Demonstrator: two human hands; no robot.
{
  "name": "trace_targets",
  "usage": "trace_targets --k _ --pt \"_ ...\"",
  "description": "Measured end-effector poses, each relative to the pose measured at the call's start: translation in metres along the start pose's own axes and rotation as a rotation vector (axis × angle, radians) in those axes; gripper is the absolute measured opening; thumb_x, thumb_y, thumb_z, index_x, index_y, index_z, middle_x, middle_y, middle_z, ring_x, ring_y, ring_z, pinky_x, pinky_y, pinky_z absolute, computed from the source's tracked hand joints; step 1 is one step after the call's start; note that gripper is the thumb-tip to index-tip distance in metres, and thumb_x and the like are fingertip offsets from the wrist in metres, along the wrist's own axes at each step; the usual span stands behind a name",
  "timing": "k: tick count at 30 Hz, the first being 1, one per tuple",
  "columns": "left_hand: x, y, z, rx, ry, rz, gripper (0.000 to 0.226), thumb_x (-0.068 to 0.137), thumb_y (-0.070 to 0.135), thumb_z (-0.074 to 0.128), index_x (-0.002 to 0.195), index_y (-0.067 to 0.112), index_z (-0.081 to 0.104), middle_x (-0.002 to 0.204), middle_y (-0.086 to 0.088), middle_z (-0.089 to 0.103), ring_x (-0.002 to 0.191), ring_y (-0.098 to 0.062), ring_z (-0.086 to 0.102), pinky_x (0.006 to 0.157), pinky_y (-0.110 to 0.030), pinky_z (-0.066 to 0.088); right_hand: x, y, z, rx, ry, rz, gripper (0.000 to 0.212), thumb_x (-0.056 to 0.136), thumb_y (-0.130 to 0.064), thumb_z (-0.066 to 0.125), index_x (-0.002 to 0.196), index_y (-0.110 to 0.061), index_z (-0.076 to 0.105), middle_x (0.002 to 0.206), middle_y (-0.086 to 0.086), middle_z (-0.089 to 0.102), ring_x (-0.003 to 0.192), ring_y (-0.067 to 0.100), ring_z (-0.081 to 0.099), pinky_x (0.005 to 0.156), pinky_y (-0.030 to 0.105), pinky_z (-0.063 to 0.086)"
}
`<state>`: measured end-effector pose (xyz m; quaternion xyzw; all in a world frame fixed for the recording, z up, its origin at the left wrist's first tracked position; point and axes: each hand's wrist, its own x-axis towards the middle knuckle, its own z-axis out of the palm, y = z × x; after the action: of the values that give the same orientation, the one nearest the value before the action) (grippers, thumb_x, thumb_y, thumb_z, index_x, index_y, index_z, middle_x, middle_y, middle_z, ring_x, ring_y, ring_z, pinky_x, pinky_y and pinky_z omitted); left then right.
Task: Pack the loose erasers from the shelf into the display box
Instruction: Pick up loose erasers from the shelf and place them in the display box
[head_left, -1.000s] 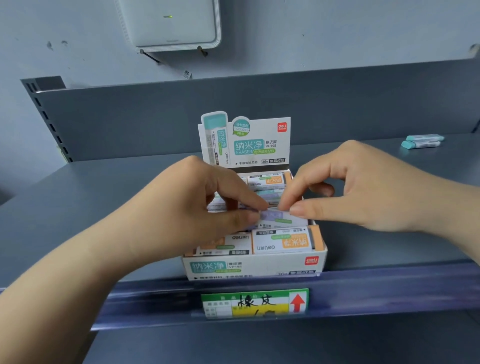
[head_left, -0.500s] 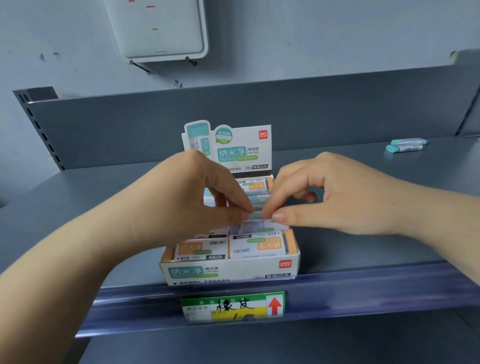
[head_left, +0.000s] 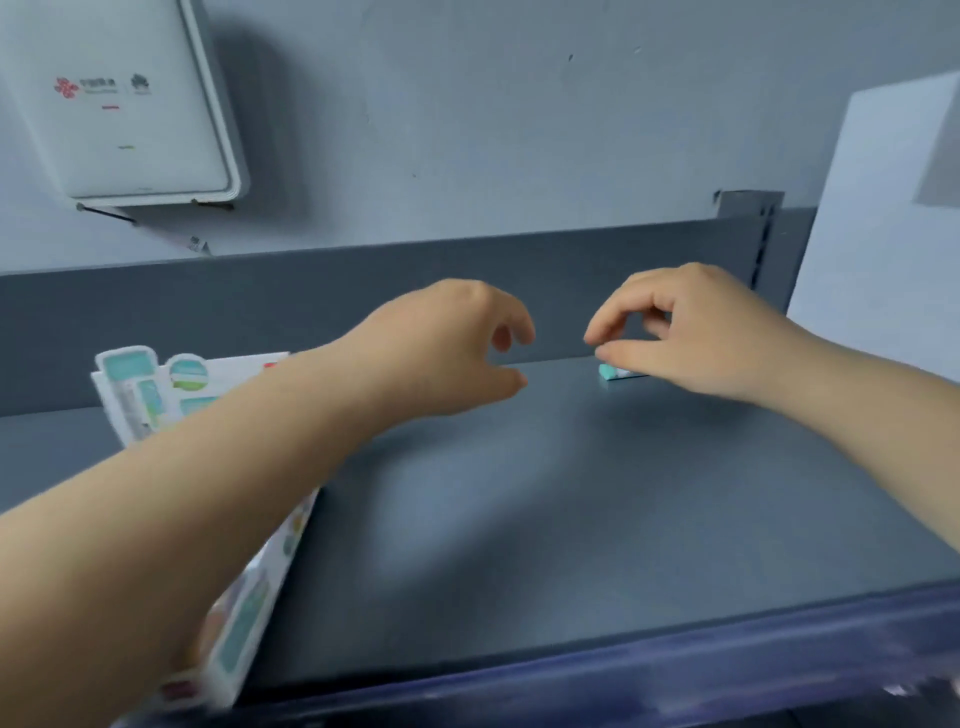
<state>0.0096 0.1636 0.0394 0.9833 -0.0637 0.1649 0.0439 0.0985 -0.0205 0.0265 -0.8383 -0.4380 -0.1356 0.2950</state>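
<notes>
The right hand (head_left: 696, 332) hangs over the far right part of the grey shelf (head_left: 519, 519), at about one o'clock in the head view. Its forefinger and thumb are curled down toward a teal eraser (head_left: 610, 372) that lies flat on the shelf just under the fingertips. The thumb tip sits right at the top of the eraser, but motion blur makes it impossible to tell whether the hand has hold of it or only touches it. Most of the eraser is hidden behind the hand, so only its left end shows.

The left hand (head_left: 457, 348) hovers near the middle of the frame, at about twelve o'clock, with loosely curled fingers and nothing in them. It is apart from the eraser, a gap of bare shelf lying between the two hands.

The display box (head_left: 244, 613) stands at the shelf's front left, at about eight o'clock, largely covered by the left forearm. Its printed header card (head_left: 150, 389) rises behind the arm at about nine o'clock. The box's contents are hidden and blurred.

A white wall-mounted box (head_left: 114, 98) hangs at about ten o'clock.
</notes>
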Motion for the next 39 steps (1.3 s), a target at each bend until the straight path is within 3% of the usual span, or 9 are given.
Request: trace_targets --k 4,7,11,17,23,26,30,36,39 --pt "0.055 0.027 0.031 0.1 -0.097 -0.044 0.036 0.083 0.033 0.059 0.118 0.025 0.055 0.113 0.008 0.057 0.089 -0.012 0.046 0.085 -0.031 0.046 0.011 0.067 -0.012 -0.196 -0.042 0.035 0.011 0.078 -0.019 0.065 0.083 -0.029 0.066 0.082 -0.016 0.056 0.056 -0.01 0.045 0.056 0.006 0.031" --pt "0.091 0.043 0.049 0.142 -0.133 -0.111 0.036 0.084 0.03 0.057 0.119 0.025 0.054 0.109 0.01 0.054 0.101 -0.015 0.05 0.082 -0.029 0.043 0.023 0.108 -0.013 -0.312 -0.091 0.026 0.016 0.08 -0.021 0.062 0.095 -0.026 0.066 0.094 -0.011 0.056 0.076 0.002 0.047 0.076 0.02 0.028" --pt "0.127 0.05 0.079 0.068 -0.153 -0.234 0.033 0.082 0.033 0.059 0.113 0.021 0.058 0.109 0.006 0.058 0.095 -0.018 0.052 0.085 -0.034 0.048 0.039 0.148 -0.008 -0.352 -0.149 0.021 0.021 0.083 -0.023 0.058 0.103 -0.024 0.064 0.106 -0.006 0.059 0.102 0.016 0.054 0.09 0.028 0.032" --pt "0.139 0.047 0.125 -0.139 -0.004 -0.373 0.038 0.084 0.045 0.057 0.113 0.02 0.058 0.112 0.004 0.059 0.091 -0.015 0.052 0.088 -0.034 0.047 0.034 0.188 0.021 -0.373 -0.064 -0.014 0.027 0.093 -0.03 0.046 0.115 -0.021 0.058 0.116 -0.003 0.057 0.095 0.019 0.057 0.091 0.031 0.031" --pt "0.132 0.037 0.152 -0.211 0.063 -0.369 0.03 0.079 0.045 0.061 0.104 0.029 0.065 0.097 0.009 0.054 0.096 -0.015 0.049 0.085 -0.03 0.045 0.041 0.198 0.036 -0.29 -0.104 -0.023 0.027 0.093 -0.03 0.042 0.113 -0.023 0.06 0.113 -0.005 0.057 0.094 0.019 0.055 0.089 0.031 0.03" --pt "0.133 0.034 0.15 -0.307 0.084 -0.378 0.019 0.078 0.037 0.067 0.094 0.028 0.069 0.091 0.008 0.055 0.084 -0.01 0.05 0.078 -0.025 0.043 0.042 0.203 0.037 -0.26 -0.113 0.002 0.025 0.093 -0.028 0.043 0.109 -0.024 0.061 0.104 -0.005 0.056 0.082 0.015 0.047 0.089 0.031 0.031" --pt "0.132 0.035 0.147 -0.359 0.115 -0.394 0.016 0.077 0.03 0.071 0.091 0.023 0.071 0.074 0.017 0.054 0.066 -0.002 0.048 0.057 -0.008 0.036 0.041 0.204 0.037 -0.242 -0.081 -0.007 0.022 0.092 -0.031 0.046 0.105 -0.022 0.061 0.104 -0.004 0.06 0.093 0.017 0.055 0.089 0.031 0.031" --pt "0.129 0.038 0.139 -0.401 0.193 -0.486 0.017 0.072 0.024 0.077 0.088 0.019 0.074 0.053 0.014 0.049 0.041 0.0 0.044 0.041 -0.008 0.032 0.04 0.204 0.035 -0.249 0.014 -0.021 0.024 0.095 -0.032 0.043 0.109 -0.019 0.058 0.106 -0.002 0.059 0.086 0.018 0.052 0.084 0.031 0.031" --pt "0.12 0.042 0.122 -0.385 0.199 -0.508 0.02 0.069 0.025 0.079 0.087 0.018 0.075 0.052 0.013 0.048 0.043 -0.003 0.043 0.041 -0.008 0.03 0.037 0.2 0.031 -0.263 0.082 -0.124 0.022 0.093 -0.032 0.046 0.107 -0.02 0.06 0.105 -0.004 0.061 0.082 0.016 0.051 0.079 0.031 0.03"
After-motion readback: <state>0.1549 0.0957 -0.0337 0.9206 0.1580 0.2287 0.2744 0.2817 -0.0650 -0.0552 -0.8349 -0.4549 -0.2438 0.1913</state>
